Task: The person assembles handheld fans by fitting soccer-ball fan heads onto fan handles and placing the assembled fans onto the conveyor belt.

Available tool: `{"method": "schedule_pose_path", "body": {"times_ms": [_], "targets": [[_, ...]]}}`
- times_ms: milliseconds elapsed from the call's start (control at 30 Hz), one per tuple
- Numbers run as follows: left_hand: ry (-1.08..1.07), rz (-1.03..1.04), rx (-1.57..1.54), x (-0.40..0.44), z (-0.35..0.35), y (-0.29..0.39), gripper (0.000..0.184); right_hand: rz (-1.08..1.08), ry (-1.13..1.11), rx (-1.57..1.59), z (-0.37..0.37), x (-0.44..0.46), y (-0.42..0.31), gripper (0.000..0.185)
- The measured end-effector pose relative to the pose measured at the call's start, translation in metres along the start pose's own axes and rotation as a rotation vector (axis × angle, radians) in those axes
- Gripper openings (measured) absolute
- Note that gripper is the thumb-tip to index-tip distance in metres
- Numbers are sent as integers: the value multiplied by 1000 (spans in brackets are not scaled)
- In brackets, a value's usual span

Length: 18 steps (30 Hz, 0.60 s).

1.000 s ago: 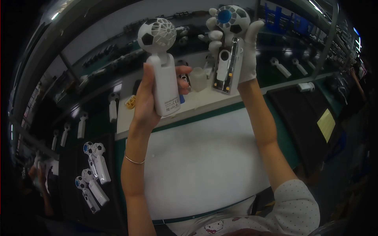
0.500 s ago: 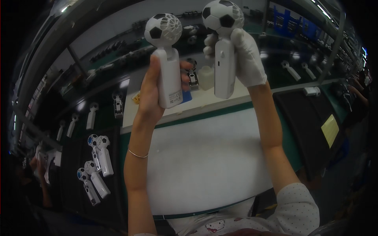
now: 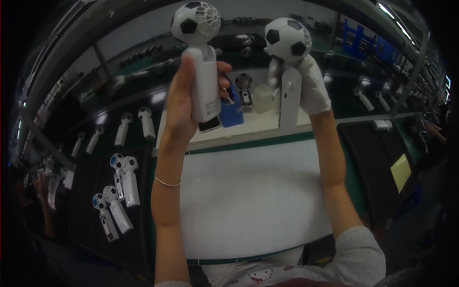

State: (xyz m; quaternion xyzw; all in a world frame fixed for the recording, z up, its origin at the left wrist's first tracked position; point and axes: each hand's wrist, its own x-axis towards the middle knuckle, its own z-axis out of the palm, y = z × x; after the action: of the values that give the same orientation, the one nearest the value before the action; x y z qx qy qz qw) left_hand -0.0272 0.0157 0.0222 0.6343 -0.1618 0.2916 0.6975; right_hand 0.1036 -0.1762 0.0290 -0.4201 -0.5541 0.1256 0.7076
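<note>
My bare left hand (image 3: 180, 103) is closed round the white handle of a handheld fan with a football-shaped head (image 3: 204, 81). Its grille faces partly my way, and small print shows low on the handle. In my right hand (image 3: 314, 88), which wears a white glove, is a second handheld fan (image 3: 289, 103). That one is turned so that the narrow side of its handle, with a button and a slot, faces me. Gloved fingers grip it just under the ball. Both fans are held upright and apart, above a white work mat (image 3: 253, 191).
Several fans (image 3: 129, 184) lie on a black pad at the left. A blue holder (image 3: 232, 112), a phone (image 3: 209, 125), a fan with its inside showing (image 3: 245, 95) and a translucent jar (image 3: 263, 99) occupy the shelf. At right, a yellow paper (image 3: 400, 172) lies on another black pad.
My right hand has moved down and to the right with its fan. The left fan has risen slightly. More of the blue holder and the phone now show behind it.
</note>
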Motion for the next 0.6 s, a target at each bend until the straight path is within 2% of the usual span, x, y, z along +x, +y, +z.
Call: {"method": "schedule_pose_path", "body": {"times_ms": [133, 200, 267, 333, 367, 433, 500, 567, 600], "targets": [[145, 96, 142, 4, -11, 2, 64, 124, -213, -141, 11, 5, 13, 68], [220, 111, 152, 6, -19, 1, 58, 222, -626, -371, 33, 0, 32, 77], [244, 98, 173, 9, -23, -2, 58, 354, -937, -358, 67, -9, 51, 78], [258, 78, 192, 9, -25, -5, 57, 661, -1178, -290, 97, -25, 84, 78], [253, 88, 210, 10, -25, -6, 57, 652, -1175, -278, 108, -34, 97, 78], [245, 96, 229, 9, -27, -6, 57, 716, -1298, -457, 128, -44, 107, 79], [204, 120, 214, 9, -28, -5, 57, 725, -1300, -413, 123, -35, 98, 74], [216, 175, 277, 9, -29, -5, 57, 699, -1069, -675, 108, -23, 83, 72], [224, 226, 343, 10, -29, -5, 57, 656, -889, -631, 94, -16, 79, 75]]}}
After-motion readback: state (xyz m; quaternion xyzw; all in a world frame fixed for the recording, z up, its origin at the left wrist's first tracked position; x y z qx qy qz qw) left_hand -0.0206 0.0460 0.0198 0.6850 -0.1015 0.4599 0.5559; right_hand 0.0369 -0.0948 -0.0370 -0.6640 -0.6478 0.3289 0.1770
